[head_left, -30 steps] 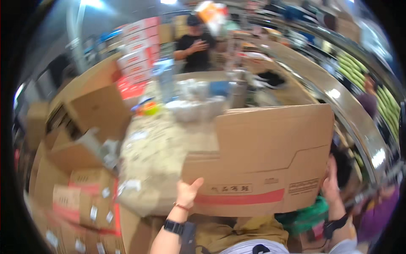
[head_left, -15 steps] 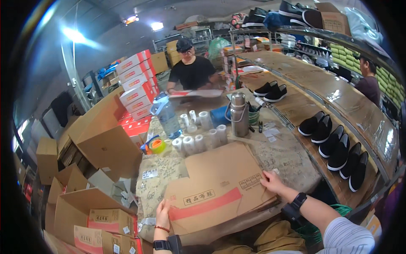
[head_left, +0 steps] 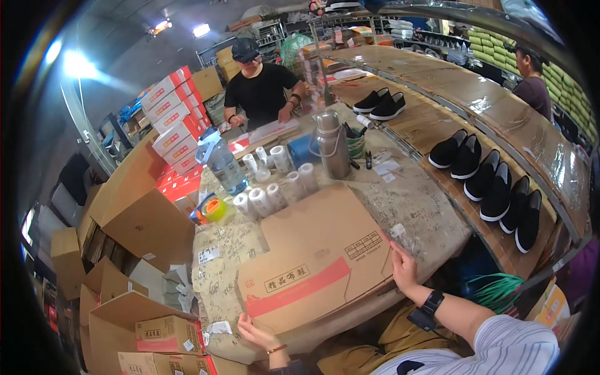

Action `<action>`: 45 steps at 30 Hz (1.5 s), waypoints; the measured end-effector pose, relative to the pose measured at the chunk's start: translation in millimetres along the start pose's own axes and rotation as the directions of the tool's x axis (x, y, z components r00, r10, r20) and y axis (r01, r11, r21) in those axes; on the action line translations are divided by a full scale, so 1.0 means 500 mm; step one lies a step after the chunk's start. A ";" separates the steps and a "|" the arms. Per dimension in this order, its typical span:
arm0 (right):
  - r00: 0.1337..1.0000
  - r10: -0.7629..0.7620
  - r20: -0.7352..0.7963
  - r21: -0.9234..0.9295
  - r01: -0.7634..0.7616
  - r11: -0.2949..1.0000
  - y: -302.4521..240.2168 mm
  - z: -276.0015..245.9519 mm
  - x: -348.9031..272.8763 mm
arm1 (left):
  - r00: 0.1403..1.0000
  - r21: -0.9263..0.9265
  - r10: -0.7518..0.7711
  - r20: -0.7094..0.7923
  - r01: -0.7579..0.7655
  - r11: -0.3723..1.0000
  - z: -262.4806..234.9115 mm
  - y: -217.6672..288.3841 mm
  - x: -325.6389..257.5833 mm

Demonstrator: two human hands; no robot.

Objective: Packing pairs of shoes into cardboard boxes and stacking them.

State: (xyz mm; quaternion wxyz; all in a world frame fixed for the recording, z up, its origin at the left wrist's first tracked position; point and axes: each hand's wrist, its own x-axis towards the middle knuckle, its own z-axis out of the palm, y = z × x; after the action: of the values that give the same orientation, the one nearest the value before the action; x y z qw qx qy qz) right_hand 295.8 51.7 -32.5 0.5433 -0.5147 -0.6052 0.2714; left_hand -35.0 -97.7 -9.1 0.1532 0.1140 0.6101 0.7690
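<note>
A flattened brown cardboard box [head_left: 319, 225] with a red band and black print lies on the worktable in front of me; its right edge looks layered. My left hand [head_left: 259, 331] grips its lower left corner, with some fingers hidden at the edge. At the right edge my right hand [head_left: 404, 267] holds the board's side, fingers pointing away from me along it. Beyond the board stand several white rolls [head_left: 259, 201], a steel thermos flask [head_left: 332, 147] and a large blue-tinted water bottle [head_left: 224, 164]. Tape rolls [head_left: 214, 209] lie left of them.
Black cloth shoes [head_left: 497, 187] line the rack shelf [head_left: 431, 112] on the right. Open cartons [head_left: 147, 215] crowd the left side, some holding printed boxes [head_left: 165, 334]. Across the table a person [head_left: 259, 94] handles a box beside stacked red-and-white boxes [head_left: 175, 119]. Another person [head_left: 532, 84] stands behind the rack.
My view has shifted, and the board appears turned slightly anticlockwise. My left hand has moved down to the corner. The person opposite has lowered the box onto the table.
</note>
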 end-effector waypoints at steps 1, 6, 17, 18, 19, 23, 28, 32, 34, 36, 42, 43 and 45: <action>0.998 -0.050 0.027 -0.017 0.050 0.999 -0.003 -0.006 -0.003 | 0.998 0.007 0.010 -0.057 -0.010 1.000 -0.006 -0.002 -0.006; 0.910 -0.192 0.368 -0.272 0.303 0.914 -0.077 -0.054 0.014 | 0.932 0.524 0.207 0.297 -0.340 0.780 -0.051 0.020 -0.004; 0.810 -0.258 0.527 -0.280 0.452 0.847 -0.192 -0.146 0.056 | 0.580 0.061 0.790 0.198 -0.812 0.580 0.053 0.172 -0.062; 0.813 -0.257 0.522 -0.287 0.452 0.845 -0.213 -0.157 0.062 | 0.563 0.002 0.807 0.179 -0.820 0.572 0.074 0.201 -0.073; 0.828 -0.176 0.532 -0.338 0.399 0.852 -0.239 -0.178 0.074 | 0.564 -0.011 0.805 0.183 -0.818 0.575 0.092 0.229 -0.082; 0.766 -0.164 0.622 0.011 0.201 0.979 -0.230 -0.234 0.094 | 0.266 -0.533 0.822 0.503 -0.654 0.537 0.138 0.308 -0.055; 0.857 -0.287 0.429 -0.243 0.415 0.877 -0.381 -0.208 0.162 | 0.480 -0.169 0.442 0.758 -0.511 0.843 0.167 0.294 0.014; 0.466 -0.848 0.254 -0.034 0.880 0.474 -0.473 -0.099 0.162 | 0.613 -0.004 0.017 0.790 -0.023 1.000 0.176 0.250 0.146; 0.436 -0.789 0.434 -0.003 0.876 0.482 -0.452 -0.004 0.171 | 0.547 0.017 -0.074 0.834 0.108 0.994 0.168 0.249 0.182; 0.579 -0.524 0.625 -0.049 0.698 0.714 -0.360 0.066 0.221 | 0.562 0.058 -0.026 0.827 -0.039 0.998 0.203 0.272 0.129; 0.616 -0.575 0.538 0.069 0.648 0.759 -0.355 0.086 0.200 | 0.659 0.438 0.142 0.738 -0.628 0.643 0.232 0.269 0.063; 0.552 -0.749 0.366 0.140 0.763 0.631 -0.348 0.081 0.206 | 0.647 0.422 0.146 0.748 -0.634 0.648 0.238 0.272 0.063; 0.557 -0.813 0.168 0.059 0.818 0.573 -0.353 0.043 0.243 | 0.629 0.369 0.071 0.775 -0.539 0.757 0.234 0.261 0.082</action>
State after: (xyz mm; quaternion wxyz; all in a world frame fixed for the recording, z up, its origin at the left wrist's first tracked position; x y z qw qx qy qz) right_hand 232.4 111.2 164.5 0.5445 -0.1575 -0.8234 0.0261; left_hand -43.3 -4.0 144.1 0.1976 0.5535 0.6689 0.4551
